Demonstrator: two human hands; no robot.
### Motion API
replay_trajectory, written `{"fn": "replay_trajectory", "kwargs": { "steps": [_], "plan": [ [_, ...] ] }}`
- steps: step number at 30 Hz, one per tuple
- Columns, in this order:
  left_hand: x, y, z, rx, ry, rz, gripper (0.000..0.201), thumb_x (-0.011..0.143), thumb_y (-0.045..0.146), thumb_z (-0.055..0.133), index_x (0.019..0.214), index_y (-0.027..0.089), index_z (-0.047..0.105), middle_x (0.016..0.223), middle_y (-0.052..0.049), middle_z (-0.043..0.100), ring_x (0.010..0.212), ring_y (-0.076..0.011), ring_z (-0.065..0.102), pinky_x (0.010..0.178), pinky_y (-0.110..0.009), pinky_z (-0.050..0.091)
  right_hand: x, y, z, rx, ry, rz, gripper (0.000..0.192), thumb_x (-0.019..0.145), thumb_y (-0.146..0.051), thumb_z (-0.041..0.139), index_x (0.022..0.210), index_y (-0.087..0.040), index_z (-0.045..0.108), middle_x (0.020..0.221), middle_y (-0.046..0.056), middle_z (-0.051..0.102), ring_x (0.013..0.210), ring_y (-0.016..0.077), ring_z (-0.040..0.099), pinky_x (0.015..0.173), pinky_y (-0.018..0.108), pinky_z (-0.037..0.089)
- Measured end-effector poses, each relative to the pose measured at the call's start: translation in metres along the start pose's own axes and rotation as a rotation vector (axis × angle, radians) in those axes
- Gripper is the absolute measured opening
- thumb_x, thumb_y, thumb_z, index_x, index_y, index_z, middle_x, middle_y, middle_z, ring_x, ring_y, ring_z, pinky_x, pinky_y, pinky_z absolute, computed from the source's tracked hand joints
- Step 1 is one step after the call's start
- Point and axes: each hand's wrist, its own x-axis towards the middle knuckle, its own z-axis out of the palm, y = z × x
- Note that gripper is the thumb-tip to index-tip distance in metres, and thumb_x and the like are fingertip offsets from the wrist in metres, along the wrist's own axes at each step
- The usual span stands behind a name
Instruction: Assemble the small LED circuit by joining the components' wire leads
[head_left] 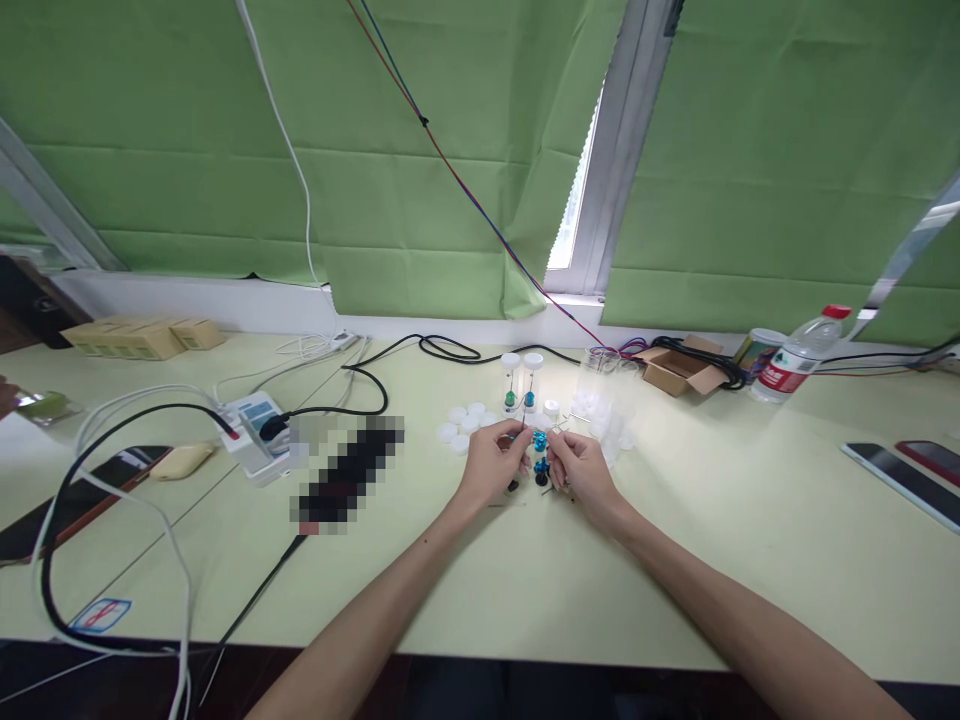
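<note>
Close together over the table, my left hand [493, 462] and my right hand [585, 468] both have their fingers pinched. Between the fingertips is a small shiny blue part [539, 440], which my left hand seems to grip. A thin dark stick rises by the left fingertips. What the right fingertips pinch is too small to tell. Just below stands a second blue piece on a black round base [541, 477]. Behind my hands, two clear tubes with white caps stand upright, one with a green piece [510, 398] inside, the other with a blue piece [529, 399].
White round caps [460, 443] lie left of the tubes, clear plastic containers [611, 425] to the right. Farther right are an open cardboard box [679, 372], a water bottle [795, 360] and phones [904, 485]. A power strip [255, 435] and looping cables occupy the left.
</note>
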Motion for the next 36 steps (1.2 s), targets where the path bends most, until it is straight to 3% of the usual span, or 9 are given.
{"fn": "replay_trajectory", "kwargs": {
  "steps": [11,18,27,36],
  "plan": [
    [0.004,0.003,-0.005,-0.071,0.066,-0.041,0.032,0.079,0.048,0.063,0.071,0.017,0.061,0.062,-0.001,0.061,0.047,-0.0147,0.06,0.049,-0.027,0.049,0.0,-0.003,-0.001,-0.018,0.042,-0.048,0.044,0.088,-0.055,0.057,0.063,-0.019,0.052,0.04,-0.006,0.042,0.036,0.0088,0.038,0.038,0.022,0.03],
    [0.005,-0.001,-0.007,-0.067,0.1,-0.041,0.031,0.079,0.048,0.063,0.078,0.017,0.06,0.078,-0.003,0.065,0.049,-0.0144,0.062,0.049,-0.028,0.052,-0.005,-0.012,-0.001,-0.161,0.068,-0.123,0.04,0.087,-0.053,0.058,0.066,-0.02,0.053,0.046,-0.005,0.046,0.041,0.0108,0.042,0.044,0.024,0.035],
    [0.007,-0.006,-0.005,-0.09,0.097,-0.095,0.025,0.08,0.042,0.062,0.08,0.018,0.055,0.073,-0.004,0.066,0.05,-0.0146,0.064,0.05,-0.029,0.055,-0.005,-0.01,-0.002,-0.419,0.163,-0.212,0.039,0.083,-0.052,0.061,0.063,-0.02,0.054,0.047,-0.004,0.047,0.045,0.0121,0.04,0.048,0.026,0.034],
    [0.007,-0.005,-0.005,-0.133,0.08,-0.15,0.028,0.081,0.044,0.063,0.082,0.018,0.052,0.074,-0.004,0.067,0.049,-0.0137,0.063,0.049,-0.028,0.054,0.001,0.0,-0.007,-0.623,0.14,-0.251,0.039,0.084,-0.049,0.06,0.058,-0.021,0.053,0.045,-0.003,0.046,0.046,0.0139,0.04,0.052,0.028,0.035]
  ]
}}
